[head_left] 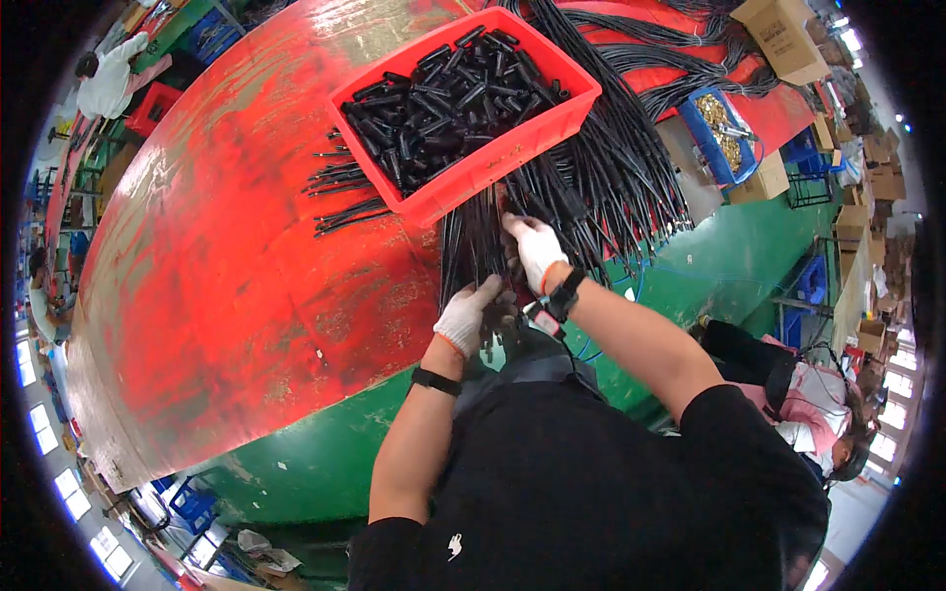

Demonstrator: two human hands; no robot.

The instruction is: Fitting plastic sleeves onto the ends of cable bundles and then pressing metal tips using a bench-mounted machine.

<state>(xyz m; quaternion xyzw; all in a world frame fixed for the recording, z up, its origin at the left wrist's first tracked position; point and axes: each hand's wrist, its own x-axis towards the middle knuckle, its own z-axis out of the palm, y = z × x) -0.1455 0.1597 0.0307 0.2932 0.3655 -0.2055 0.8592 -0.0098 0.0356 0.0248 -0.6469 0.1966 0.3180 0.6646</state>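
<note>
Both my hands wear white gloves with darkened fingers and work at the table's near edge. My left hand (467, 313) is closed at the ends of a bunch of black cables (469, 241), its thumb toward the right; the gripped part is partly hidden. Farther up and to the right, my right hand (535, 251) has thumb and fingers drawn together on black cables of the same bunch. Just beyond the hands stands a red plastic bin (512, 158), filled with short black tubular sleeves (443, 103). More black cables (611, 167) fan out right of my right hand.
The large red table (246, 286) has a worn top. At right, a blue bin (705, 128) holds small brass-coloured parts, near an open cardboard box (778, 39). A person in pink (813, 404) is close on my right; others sit far left. The floor (296, 473) is green.
</note>
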